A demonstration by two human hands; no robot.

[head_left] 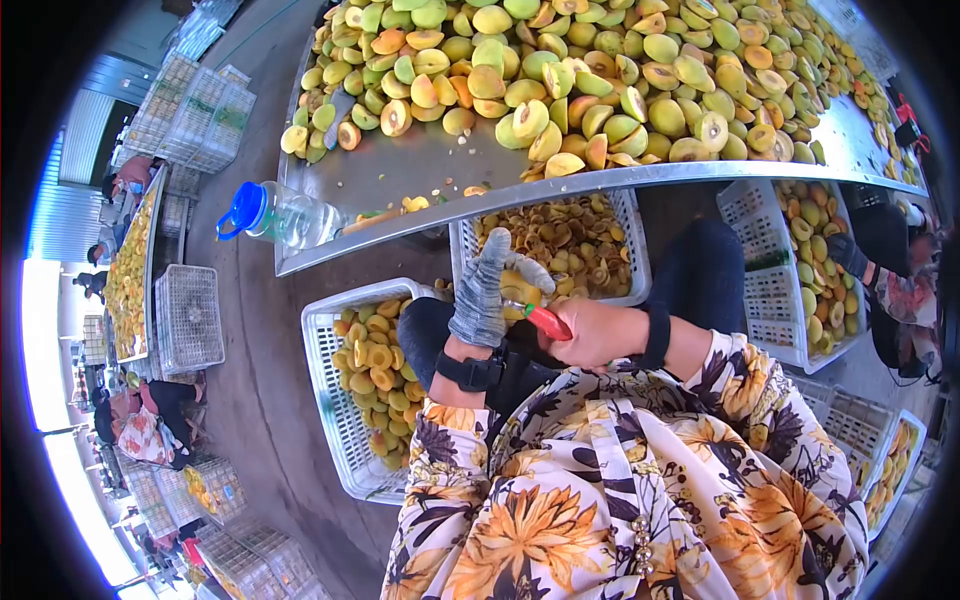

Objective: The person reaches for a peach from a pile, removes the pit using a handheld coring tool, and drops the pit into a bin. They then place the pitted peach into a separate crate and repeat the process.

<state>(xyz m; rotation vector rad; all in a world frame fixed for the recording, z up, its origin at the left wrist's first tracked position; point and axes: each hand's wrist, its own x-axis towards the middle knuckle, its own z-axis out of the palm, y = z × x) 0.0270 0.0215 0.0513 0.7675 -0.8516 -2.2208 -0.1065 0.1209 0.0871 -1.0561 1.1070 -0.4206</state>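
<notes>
In a grey knitted glove, my left hand is closed around a yellow peach piece, partly hidden between thumb and fingers. My bare right hand grips the red handle of a small knife, whose metal end meets the peach. Both hands are over my lap, in front of the metal table. On that table lies a big heap of cut peach halves. Below its edge stands a crate of brownish peach scraps. Beside my left knee, a white crate holds peach halves.
A clear water bottle with a blue cap lies at the table's near left corner. Another white crate of peaches stands by my right knee, near a person's gloved hand. Stacked crates and seated people are at left.
</notes>
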